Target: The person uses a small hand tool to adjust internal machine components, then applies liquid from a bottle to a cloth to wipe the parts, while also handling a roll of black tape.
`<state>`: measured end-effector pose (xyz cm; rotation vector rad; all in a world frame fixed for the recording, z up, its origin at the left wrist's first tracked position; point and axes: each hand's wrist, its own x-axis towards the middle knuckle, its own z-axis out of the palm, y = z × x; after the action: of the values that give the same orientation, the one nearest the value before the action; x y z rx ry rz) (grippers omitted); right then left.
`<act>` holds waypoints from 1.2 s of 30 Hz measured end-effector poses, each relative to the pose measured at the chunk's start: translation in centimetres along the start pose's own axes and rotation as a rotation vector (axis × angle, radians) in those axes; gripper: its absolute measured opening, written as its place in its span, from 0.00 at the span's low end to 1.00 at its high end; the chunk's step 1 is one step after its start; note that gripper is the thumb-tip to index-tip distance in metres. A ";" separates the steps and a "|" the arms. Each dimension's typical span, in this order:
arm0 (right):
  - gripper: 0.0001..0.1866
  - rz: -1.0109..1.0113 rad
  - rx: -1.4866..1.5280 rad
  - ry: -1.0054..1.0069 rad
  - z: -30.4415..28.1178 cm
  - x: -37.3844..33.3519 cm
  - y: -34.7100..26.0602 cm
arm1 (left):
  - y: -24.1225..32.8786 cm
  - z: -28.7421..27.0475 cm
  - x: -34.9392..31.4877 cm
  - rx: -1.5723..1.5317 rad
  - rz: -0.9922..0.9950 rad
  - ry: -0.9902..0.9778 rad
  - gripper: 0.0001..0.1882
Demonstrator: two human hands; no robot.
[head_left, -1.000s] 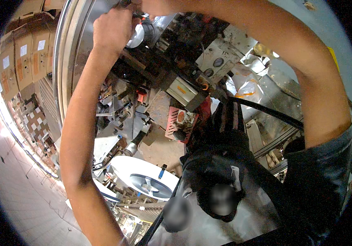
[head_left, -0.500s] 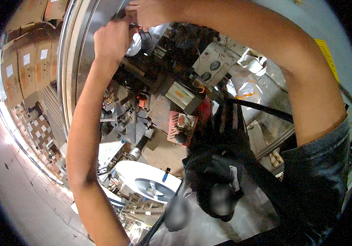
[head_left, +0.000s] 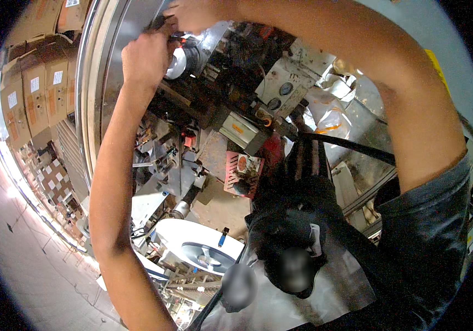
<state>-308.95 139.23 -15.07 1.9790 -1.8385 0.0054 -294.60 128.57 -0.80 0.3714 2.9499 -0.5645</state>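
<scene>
At the top of the head view, both hands meet against a grey metal panel [head_left: 132,33] on the machine. My left hand [head_left: 145,59] is closed, its fingertips bent around something small and dark that I cannot make out. Just beyond it my right hand [head_left: 199,15] has its fingers curled and pressed together near the same spot; what they hold, if anything, is hidden. Below the hands a white round disc [head_left: 176,64] shows beside a dark cylindrical part, with a small orange-red piece between it and my fingers.
A grimy machine fills the middle, with a block bearing two gauges [head_left: 280,96], a metal cylinder [head_left: 240,132] and a slotted red plate [head_left: 243,170]. Near my body stands a large white reel [head_left: 198,243]. Cardboard boxes [head_left: 38,99] are stacked at the left.
My left hand has shifted slightly left, and my right hand has moved a little left with it. More of the white disc now shows.
</scene>
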 end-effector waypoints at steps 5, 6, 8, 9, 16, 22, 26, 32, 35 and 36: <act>0.17 0.084 0.165 0.030 0.0 -0.1 -0.8 | -0.3 0.4 0.0 0.002 -0.034 -0.063 0.15; 0.17 0.114 0.163 -0.028 -0.9 0.2 -1.4 | -0.3 0.2 -0.2 -0.011 -0.054 -0.070 0.15; 0.17 0.185 0.163 -0.130 -1.5 0.6 -2.5 | -0.3 -0.2 -0.7 -0.022 -0.088 -0.091 0.15; 0.15 0.161 0.213 -0.012 -1.0 0.9 -2.2 | -0.4 -0.3 -0.6 -0.008 -0.081 -0.086 0.16; 0.15 -0.006 0.105 -0.017 0.0 0.0 1.3 | -0.6 0.5 0.7 -0.039 0.000 -0.010 0.19; 0.29 0.219 0.084 -0.206 0.6 0.3 -1.7 | 0.2 0.1 0.9 0.002 -0.040 -0.069 0.17; 0.31 0.063 0.158 -0.221 -0.3 1.3 0.7 | -0.1 -0.5 0.4 -0.040 -0.058 -0.069 0.18; 0.35 0.280 0.190 -0.244 -2.4 0.2 -2.3 | 0.0 -0.3 0.0 -0.025 -0.065 -0.072 0.18; 0.29 0.277 0.178 -0.211 -4.5 -0.2 -2.6 | 0.0 -0.2 -0.4 -0.057 -0.054 -0.047 0.18; 0.29 0.296 0.193 -0.131 -4.8 -0.5 -2.7 | -0.3 0.0 -0.5 -0.046 -0.051 -0.044 0.18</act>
<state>-305.08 141.29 -11.66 1.8464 -2.2777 0.1518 -294.20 128.21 -0.67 0.2759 2.9319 -0.5036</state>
